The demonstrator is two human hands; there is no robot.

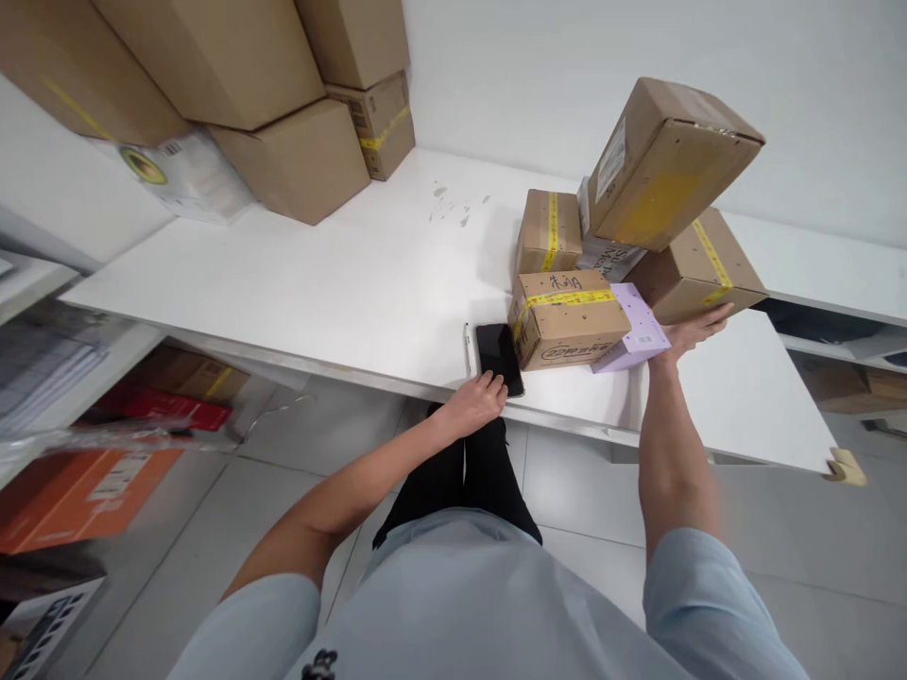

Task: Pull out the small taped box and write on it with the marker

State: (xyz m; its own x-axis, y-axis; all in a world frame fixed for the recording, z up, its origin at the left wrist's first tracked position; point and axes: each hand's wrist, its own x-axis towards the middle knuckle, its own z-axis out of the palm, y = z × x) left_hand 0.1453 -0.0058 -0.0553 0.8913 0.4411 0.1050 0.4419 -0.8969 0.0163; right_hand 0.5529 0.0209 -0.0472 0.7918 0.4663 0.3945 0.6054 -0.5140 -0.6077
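My left hand [474, 404] is at the table's front edge, fingers curled over the near end of a black smartphone [498, 351]; the thumb is hidden. A white pen [468, 346] lies just left of the phone. My right hand [691, 333] lies with fingers stretched out along the lower side of a brown carton [698, 260], close to a light purple box [636, 326]. Left of the purple box sits a small carton [573, 321] with yellow tape and handwriting. Behind are another taped carton [549, 231] and a larger carton [670, 165] resting tilted on top.
The white table [340, 274] runs along a white wall. Large cartons [298, 156] are stacked at its back left, beside a white plastic parcel [188, 175]. Shelves at the left hold an orange box [85, 491]. A tape roll [846, 467] hangs at the table's right corner.
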